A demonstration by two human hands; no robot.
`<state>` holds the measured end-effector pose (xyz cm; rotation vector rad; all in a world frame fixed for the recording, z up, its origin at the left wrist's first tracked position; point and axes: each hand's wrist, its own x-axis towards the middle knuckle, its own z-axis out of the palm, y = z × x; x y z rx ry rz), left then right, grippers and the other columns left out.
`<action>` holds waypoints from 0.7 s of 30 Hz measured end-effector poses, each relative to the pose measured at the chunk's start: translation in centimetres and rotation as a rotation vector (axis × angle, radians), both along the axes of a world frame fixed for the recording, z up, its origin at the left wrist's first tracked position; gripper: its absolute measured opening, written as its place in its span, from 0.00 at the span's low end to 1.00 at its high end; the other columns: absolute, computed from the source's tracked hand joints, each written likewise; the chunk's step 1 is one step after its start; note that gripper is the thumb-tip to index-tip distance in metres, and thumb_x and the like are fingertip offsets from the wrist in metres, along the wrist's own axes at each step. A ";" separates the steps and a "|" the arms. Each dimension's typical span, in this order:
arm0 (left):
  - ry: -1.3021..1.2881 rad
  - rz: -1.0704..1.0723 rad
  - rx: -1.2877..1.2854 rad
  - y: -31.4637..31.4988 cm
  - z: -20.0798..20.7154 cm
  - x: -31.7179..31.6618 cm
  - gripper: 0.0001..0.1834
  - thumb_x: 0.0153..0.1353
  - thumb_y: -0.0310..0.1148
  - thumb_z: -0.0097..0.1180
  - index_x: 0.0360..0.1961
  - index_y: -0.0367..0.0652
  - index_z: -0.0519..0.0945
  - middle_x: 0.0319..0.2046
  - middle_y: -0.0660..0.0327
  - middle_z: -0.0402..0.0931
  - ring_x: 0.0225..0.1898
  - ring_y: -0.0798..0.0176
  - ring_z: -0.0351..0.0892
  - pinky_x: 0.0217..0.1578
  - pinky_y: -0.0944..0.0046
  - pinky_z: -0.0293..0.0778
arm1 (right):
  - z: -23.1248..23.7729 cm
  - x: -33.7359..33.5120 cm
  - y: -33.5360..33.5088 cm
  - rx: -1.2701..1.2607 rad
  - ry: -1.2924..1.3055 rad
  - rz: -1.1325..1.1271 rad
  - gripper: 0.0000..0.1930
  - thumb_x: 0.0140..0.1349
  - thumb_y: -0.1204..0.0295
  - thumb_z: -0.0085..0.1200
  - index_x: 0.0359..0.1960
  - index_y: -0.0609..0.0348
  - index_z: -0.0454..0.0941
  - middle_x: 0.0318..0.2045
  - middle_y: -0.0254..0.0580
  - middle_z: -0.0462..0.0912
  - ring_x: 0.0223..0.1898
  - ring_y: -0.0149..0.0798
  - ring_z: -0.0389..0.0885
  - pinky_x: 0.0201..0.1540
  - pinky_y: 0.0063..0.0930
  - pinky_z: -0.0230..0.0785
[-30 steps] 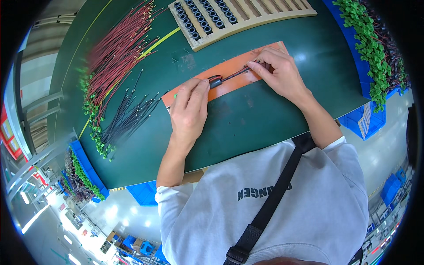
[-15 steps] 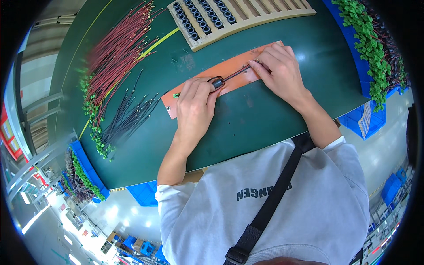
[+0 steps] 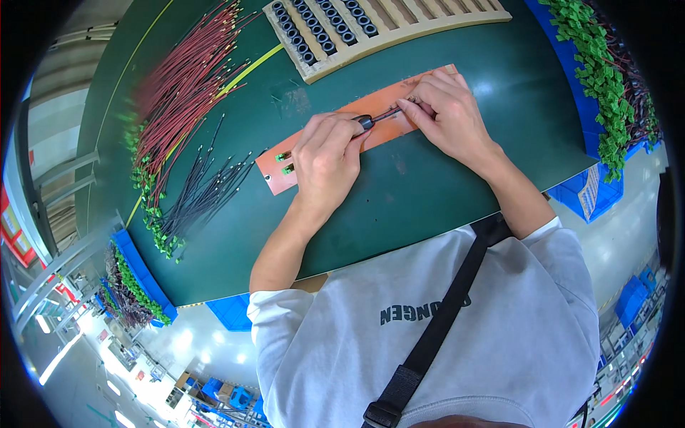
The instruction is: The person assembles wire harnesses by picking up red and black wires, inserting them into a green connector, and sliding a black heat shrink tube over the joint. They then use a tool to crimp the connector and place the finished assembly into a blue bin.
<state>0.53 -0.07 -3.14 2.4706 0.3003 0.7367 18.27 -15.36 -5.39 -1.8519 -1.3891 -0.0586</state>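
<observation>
My left hand (image 3: 325, 153) is closed around a small black ring core (image 3: 365, 122) over a long orange board (image 3: 392, 138). Dark red and black wires (image 3: 387, 113) run from the core to my right hand (image 3: 451, 114), whose thumb and fingers pinch their far ends near the board's right end. Just left of my left hand, green connectors (image 3: 288, 169) sit on the board. My left palm and fingers cover the stretch of wire between there and the core.
Red wires (image 3: 189, 71) with green connectors lie at the far left, black wires (image 3: 207, 189) nearer. A slotted wooden tray (image 3: 399, 41) with rows of black rings stands at the back. Blue bins (image 3: 571, 85) of green-ended wires flank the green table (image 3: 428, 187).
My left hand and the core have moved a little right and away from me, toward my right hand. The wire loop beside the core no longer shows. The green connectors are more exposed.
</observation>
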 end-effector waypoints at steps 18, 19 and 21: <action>-0.067 -0.022 -0.180 -1.4 -1.2 2.3 0.18 0.53 0.18 0.71 0.43 0.38 0.80 0.37 0.54 0.85 0.37 0.51 0.85 0.36 0.55 0.82 | -0.6 2.8 -1.5 -0.002 0.045 -0.104 0.10 0.63 0.71 0.65 0.27 0.58 0.76 0.25 0.36 0.77 0.32 0.41 0.75 0.43 0.37 0.63; -0.065 -0.023 -0.186 -1.3 -1.1 2.2 0.18 0.53 0.18 0.71 0.44 0.39 0.80 0.38 0.54 0.85 0.37 0.51 0.85 0.36 0.55 0.82 | -0.8 3.4 -1.7 0.017 0.055 -0.133 0.11 0.64 0.70 0.64 0.27 0.58 0.76 0.24 0.35 0.75 0.31 0.40 0.74 0.42 0.37 0.63; -0.022 -0.030 -0.180 -1.1 -1.3 2.0 0.19 0.53 0.19 0.72 0.45 0.38 0.80 0.38 0.55 0.85 0.40 0.51 0.84 0.40 0.55 0.81 | -1.0 3.4 -2.3 -0.033 0.164 -0.143 0.11 0.66 0.70 0.64 0.27 0.57 0.76 0.22 0.33 0.73 0.30 0.38 0.71 0.42 0.36 0.61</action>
